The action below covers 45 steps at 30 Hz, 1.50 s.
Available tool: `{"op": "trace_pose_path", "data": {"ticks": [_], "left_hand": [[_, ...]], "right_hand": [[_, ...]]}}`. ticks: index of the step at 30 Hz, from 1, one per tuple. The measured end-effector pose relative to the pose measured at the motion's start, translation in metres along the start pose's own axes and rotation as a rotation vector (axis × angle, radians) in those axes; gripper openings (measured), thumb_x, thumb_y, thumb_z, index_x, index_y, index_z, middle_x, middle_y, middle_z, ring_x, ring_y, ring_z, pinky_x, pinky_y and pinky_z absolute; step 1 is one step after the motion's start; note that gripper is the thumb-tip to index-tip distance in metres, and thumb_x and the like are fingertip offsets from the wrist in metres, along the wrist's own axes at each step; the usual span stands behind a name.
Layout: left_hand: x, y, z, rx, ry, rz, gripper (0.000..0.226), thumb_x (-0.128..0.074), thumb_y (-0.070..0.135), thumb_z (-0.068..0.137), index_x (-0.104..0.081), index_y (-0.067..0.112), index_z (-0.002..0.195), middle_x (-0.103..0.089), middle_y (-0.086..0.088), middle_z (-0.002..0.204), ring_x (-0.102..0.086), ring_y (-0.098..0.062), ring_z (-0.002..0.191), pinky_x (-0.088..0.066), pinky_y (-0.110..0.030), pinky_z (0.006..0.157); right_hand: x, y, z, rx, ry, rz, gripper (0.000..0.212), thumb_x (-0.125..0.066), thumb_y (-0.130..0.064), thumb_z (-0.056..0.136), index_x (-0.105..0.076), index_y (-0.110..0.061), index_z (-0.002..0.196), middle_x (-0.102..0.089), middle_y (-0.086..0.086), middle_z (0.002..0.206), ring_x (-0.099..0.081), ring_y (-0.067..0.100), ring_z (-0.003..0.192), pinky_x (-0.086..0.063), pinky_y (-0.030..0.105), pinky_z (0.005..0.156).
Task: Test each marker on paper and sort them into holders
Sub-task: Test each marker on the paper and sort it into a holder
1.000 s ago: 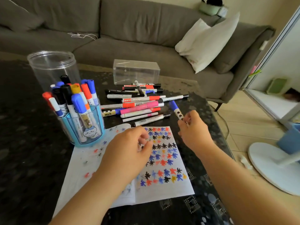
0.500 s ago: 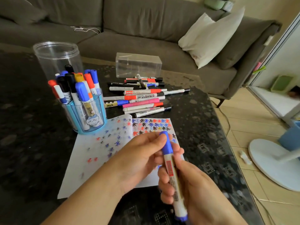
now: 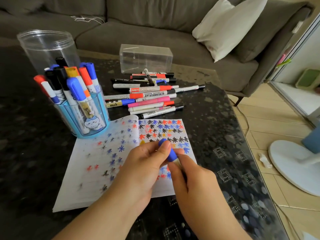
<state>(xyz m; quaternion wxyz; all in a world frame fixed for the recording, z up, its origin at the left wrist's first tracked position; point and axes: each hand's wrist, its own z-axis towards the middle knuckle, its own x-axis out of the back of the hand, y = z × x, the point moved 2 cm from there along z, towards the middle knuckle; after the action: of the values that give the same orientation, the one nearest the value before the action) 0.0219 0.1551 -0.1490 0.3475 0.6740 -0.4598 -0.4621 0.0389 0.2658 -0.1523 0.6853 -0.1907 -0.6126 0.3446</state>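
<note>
Both hands meet over the open notebook (image 3: pixel 97 172), whose pages carry rows of coloured star marks. My right hand (image 3: pixel 192 184) grips the barrel of a blue-capped marker (image 3: pixel 170 154); most of the barrel is hidden in the fist. My left hand (image 3: pixel 147 163) pinches the blue cap between thumb and fingers. A blue holder (image 3: pixel 90 118) full of several markers stands at the notebook's upper left. Behind it stands a clear round holder (image 3: pixel 46 47). A pile of loose markers (image 3: pixel 149 97) lies beyond the notebook.
A clear rectangular box (image 3: pixel 146 58) sits behind the loose markers on the dark speckled table (image 3: pixel 216 129). A grey sofa with a white cushion (image 3: pixel 225 26) runs along the back. The table's right edge drops to tiled floor with a white fan base (image 3: pixel 292 163).
My right hand took a blue marker from beside the pile and brought it over the notebook. My left hand came onto its cap. The marker now sits deeper in my right fist.
</note>
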Motion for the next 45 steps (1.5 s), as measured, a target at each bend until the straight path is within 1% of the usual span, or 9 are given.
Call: {"op": "trace_pose_path", "data": {"ticks": [5,7,12,16,21,27,32,36,45], "left_hand": [[0.005,-0.005,0.001,0.001,0.057,-0.028,0.023,-0.065,0.034,0.072,-0.073,0.013,0.067,-0.074,-0.002,0.079,-0.068,-0.010,0.078,-0.045,-0.025,0.080],[0.008,-0.001,0.002,-0.006,-0.042,-0.024,0.029,-0.062,0.037,0.065,-0.071,0.010,0.074,-0.074,-0.006,0.086,-0.069,-0.009,0.078,-0.046,-0.023,0.076],[0.007,0.005,-0.010,0.039,-0.315,-0.169,0.036,-0.049,0.028,0.077,-0.063,0.005,0.100,-0.071,-0.012,0.104,-0.070,-0.016,0.083,-0.052,-0.030,0.074],[0.006,0.005,-0.014,-0.052,-0.214,-0.011,0.027,-0.053,0.029,0.079,-0.072,0.010,0.084,-0.070,-0.020,0.089,-0.054,-0.015,0.049,-0.045,-0.026,0.044],[0.004,0.000,-0.010,-0.042,-0.071,-0.032,0.022,-0.050,0.016,0.090,-0.069,0.010,0.081,-0.074,-0.008,0.087,-0.063,-0.009,0.060,-0.042,-0.017,0.048],[0.005,-0.002,-0.007,-0.003,0.023,-0.043,0.028,-0.048,0.010,0.093,-0.070,0.012,0.076,-0.074,-0.006,0.085,-0.060,-0.003,0.053,-0.043,-0.013,0.050],[0.004,-0.002,-0.008,0.012,0.041,-0.065,0.027,-0.050,0.010,0.092,-0.070,0.007,0.074,-0.074,-0.005,0.084,-0.062,-0.002,0.056,-0.046,-0.010,0.051],[0.020,0.009,0.003,0.008,0.160,-0.121,0.028,-0.047,0.019,0.095,-0.061,-0.002,0.082,-0.074,-0.009,0.079,-0.071,-0.014,0.073,-0.045,-0.026,0.081],[0.042,0.019,-0.006,-0.167,0.063,0.427,0.016,-0.056,0.034,0.087,-0.068,0.028,0.096,-0.073,0.014,0.089,-0.064,0.002,0.092,-0.045,-0.026,0.090]], "right_hand": [[-0.005,-0.002,-0.001,0.047,0.005,-0.134,0.059,-0.023,-0.056,0.085,-0.061,-0.024,0.117,-0.065,-0.004,0.078,-0.056,0.013,0.063,-0.039,0.029,0.052],[0.000,-0.001,-0.001,-0.042,-0.091,0.162,0.027,-0.039,-0.046,0.095,-0.063,-0.033,0.093,-0.055,-0.005,0.063,-0.044,0.010,0.051,-0.036,0.025,0.049],[0.008,-0.012,-0.002,-0.410,-0.364,0.974,0.035,-0.048,-0.045,0.084,-0.049,-0.014,0.068,-0.042,0.002,0.055,-0.030,0.011,0.041,-0.026,0.021,0.039],[-0.002,-0.014,-0.001,-0.305,-0.263,0.870,0.037,-0.042,-0.027,0.099,-0.057,-0.007,0.071,-0.054,0.000,0.058,-0.042,0.009,0.045,-0.038,0.022,0.048],[-0.006,-0.013,0.000,-0.145,-0.090,0.423,0.033,-0.043,-0.029,0.096,-0.053,-0.020,0.067,-0.052,-0.012,0.056,-0.045,0.005,0.045,-0.031,0.013,0.049],[-0.009,-0.009,0.001,-0.043,-0.009,0.142,0.032,-0.039,-0.040,0.097,-0.062,-0.022,0.110,-0.048,-0.015,0.053,-0.053,-0.008,0.064,-0.039,0.011,0.058],[-0.014,-0.007,0.007,0.166,0.109,-0.181,0.047,-0.033,-0.044,0.087,-0.065,-0.011,0.091,-0.038,-0.020,0.047,-0.039,0.004,0.034,-0.029,0.012,0.033],[-0.019,-0.002,-0.001,0.238,0.143,-0.516,0.036,-0.039,-0.039,0.082,-0.068,-0.017,0.081,-0.058,-0.003,0.052,-0.052,0.010,0.036,-0.021,0.020,0.034],[0.013,0.008,-0.006,-0.243,-0.247,0.380,0.027,-0.045,-0.037,0.090,-0.060,-0.028,0.110,-0.067,-0.016,0.073,-0.060,0.002,0.062,-0.051,0.020,0.061]]}}
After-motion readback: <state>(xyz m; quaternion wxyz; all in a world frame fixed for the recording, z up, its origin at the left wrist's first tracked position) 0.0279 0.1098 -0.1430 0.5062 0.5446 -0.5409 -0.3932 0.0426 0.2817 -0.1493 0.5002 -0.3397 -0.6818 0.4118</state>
